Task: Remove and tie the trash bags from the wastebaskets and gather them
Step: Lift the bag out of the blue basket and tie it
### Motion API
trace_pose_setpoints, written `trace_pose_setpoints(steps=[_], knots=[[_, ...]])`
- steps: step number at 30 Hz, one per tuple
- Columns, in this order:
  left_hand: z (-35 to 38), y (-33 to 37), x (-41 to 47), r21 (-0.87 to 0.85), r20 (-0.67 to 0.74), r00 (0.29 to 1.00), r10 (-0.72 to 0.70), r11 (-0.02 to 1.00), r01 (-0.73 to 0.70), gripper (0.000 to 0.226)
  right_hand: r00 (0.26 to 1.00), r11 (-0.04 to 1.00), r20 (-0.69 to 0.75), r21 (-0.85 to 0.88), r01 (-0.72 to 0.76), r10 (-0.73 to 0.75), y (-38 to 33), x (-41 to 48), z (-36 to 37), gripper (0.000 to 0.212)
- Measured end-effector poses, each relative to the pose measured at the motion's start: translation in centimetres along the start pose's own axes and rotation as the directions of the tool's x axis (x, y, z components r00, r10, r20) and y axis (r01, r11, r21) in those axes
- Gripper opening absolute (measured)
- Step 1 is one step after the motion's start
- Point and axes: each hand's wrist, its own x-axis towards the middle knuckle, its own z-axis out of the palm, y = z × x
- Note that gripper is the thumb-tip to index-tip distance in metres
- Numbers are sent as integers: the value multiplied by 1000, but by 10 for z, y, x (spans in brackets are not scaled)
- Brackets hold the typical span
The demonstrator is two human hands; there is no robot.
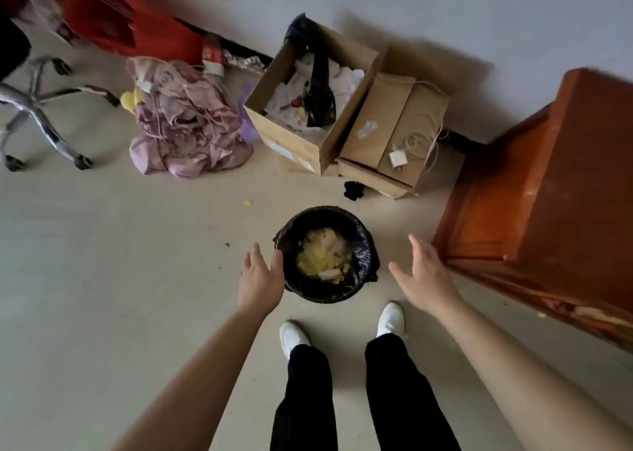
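Observation:
A small round wastebasket (320, 291) stands on the floor just ahead of my feet. A black trash bag (364, 260) lines it and folds over the rim; yellow and white scraps lie inside. My left hand (261, 275) is open at the basket's left rim, thumb close to the bag's edge. My right hand (423, 270) is open too, hovering to the right of the basket, apart from it. Farther back, an open cardboard box (284, 138) holds white paper waste and a second black bag (318, 87).
A wooden cabinet (541, 190) stands close on the right. Flat cardboard boxes (390, 125) with a charger and cable lie behind the basket. A pile of pink cloth (185, 125), a red bag (120, 18) and an office chair base (37, 114) fill the left back.

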Motion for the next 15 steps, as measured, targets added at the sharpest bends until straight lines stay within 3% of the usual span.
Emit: trace_pose_setpoints(steps=[4, 8, 12, 13, 15], knots=[[57, -57, 85, -112, 34, 981, -192, 975, 194, 66, 981, 955, 50, 226, -193, 187, 30, 82, 82, 83], [125, -113, 172, -313, 53, 903, -427, 851, 421, 65, 904, 795, 176, 431, -427, 390, 73, 158, 166, 84], [161, -149, 233, -493, 89, 843, -531, 711, 500, 64, 854, 635, 296, 575, -516, 427, 103, 194, 216, 115], [168, -154, 245, -525, 129, 843, -523, 685, 505, 64, 848, 608, 340, 593, -528, 406, 109, 200, 226, 111], [180, -155, 260, -607, 292, 865, -409, 619, 498, 60, 841, 554, 441, 635, -538, 312, 118, 209, 242, 77]])
